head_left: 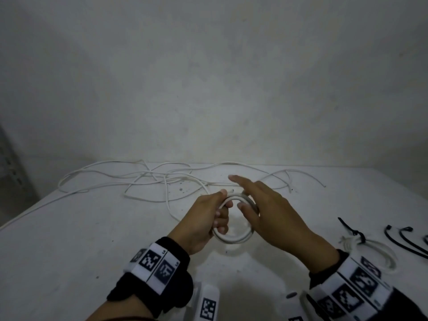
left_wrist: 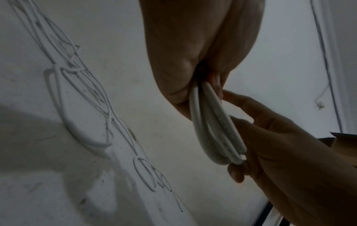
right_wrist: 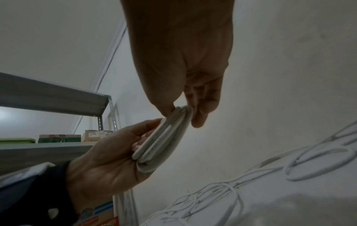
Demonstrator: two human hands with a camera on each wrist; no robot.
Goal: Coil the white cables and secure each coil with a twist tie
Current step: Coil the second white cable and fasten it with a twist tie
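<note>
Holding a small white coil (head_left: 234,218) above the bench (head_left: 69,246): left hand (head_left: 203,218) fingers curled round one side, right hand (head_left: 273,216) pinching the opposite side, forefinger straight. Probably light, springy, smooth; best clamped across all turns. Loose cables (head_left: 148,179) beyond the fingertips.

Smooth plastic-sheathed coil (head_left: 234,238) (faintly glossy) over a matt, speckled table (head_left: 92,228)
</note>
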